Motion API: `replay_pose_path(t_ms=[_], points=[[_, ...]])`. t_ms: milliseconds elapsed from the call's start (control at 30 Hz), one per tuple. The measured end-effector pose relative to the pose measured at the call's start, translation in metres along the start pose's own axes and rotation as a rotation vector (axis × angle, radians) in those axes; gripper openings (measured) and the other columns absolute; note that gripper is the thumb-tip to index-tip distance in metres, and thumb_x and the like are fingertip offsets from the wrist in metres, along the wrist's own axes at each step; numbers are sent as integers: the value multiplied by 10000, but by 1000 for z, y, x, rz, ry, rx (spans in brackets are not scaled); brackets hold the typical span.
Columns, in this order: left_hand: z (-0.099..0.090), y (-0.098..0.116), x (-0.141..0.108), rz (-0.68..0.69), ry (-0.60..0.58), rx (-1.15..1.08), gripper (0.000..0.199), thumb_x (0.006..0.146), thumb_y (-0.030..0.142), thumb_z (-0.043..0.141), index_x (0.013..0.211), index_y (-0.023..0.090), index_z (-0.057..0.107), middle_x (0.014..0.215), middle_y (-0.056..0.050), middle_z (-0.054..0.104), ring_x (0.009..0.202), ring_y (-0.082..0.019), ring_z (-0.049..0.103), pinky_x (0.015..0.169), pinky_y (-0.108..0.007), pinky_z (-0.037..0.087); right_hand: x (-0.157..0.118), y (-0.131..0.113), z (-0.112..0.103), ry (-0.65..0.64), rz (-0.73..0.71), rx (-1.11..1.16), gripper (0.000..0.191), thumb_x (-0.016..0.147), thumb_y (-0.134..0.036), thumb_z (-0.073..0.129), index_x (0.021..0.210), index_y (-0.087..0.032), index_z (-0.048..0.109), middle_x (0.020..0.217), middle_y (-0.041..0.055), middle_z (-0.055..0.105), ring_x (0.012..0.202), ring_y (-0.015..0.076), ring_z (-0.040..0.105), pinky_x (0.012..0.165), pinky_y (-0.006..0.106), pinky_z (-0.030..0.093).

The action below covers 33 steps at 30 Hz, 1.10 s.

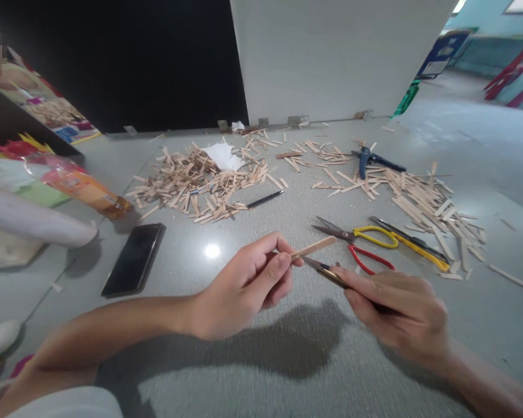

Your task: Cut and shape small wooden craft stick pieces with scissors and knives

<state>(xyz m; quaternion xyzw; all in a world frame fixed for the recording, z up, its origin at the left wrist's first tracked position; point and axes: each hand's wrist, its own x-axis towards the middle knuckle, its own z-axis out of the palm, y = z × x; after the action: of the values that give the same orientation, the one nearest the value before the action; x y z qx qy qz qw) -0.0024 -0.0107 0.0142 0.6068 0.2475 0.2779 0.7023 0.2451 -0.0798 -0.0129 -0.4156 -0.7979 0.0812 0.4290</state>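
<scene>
Between thumb and fingers, my left hand [248,278] pinches a wooden craft stick [318,247], whose rounded end points up to the right. My right hand [401,313] is closed around a utility knife [331,274], its blade tip close to the stick beside my left fingertips. Whether the blade touches the wood I cannot tell. Just beyond the knife lie scissors [377,235] with one yellow and one red handle. A yellow and black cutter [412,241] rests to their right.
Heaps of cut sticks lie at the back left [187,180] and right [440,215], with a dark blue clamp-like tool [366,159] on the right heap. A black pen [265,199], a phone [133,259] and a bottle on its side [87,188] are on the left. An upright panel [331,64] borders the back.
</scene>
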Motion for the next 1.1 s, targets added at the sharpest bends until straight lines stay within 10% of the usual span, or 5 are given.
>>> replay_pose_path(t_ms=[533,1100], points=[[0,-8,3,163,65,633,226,1091,231,485,1037,168,695,819,-18,747,570,-92,563,543,-197,447,4,-3,12,-198,90,-51,261,1120,-111,426,1172,-195,667,882,30,821,698,147,771,629,232,566],[8,-23,-2,250,174,551,217,1063,170,565,1007,101,763,829,-87,841,653,-149,810,514,-135,612,-6,-4,16,-3,-171,-366,261,1064,-4,551,1261,-103,689,866,58,816,683,167,729,659,283,550]])
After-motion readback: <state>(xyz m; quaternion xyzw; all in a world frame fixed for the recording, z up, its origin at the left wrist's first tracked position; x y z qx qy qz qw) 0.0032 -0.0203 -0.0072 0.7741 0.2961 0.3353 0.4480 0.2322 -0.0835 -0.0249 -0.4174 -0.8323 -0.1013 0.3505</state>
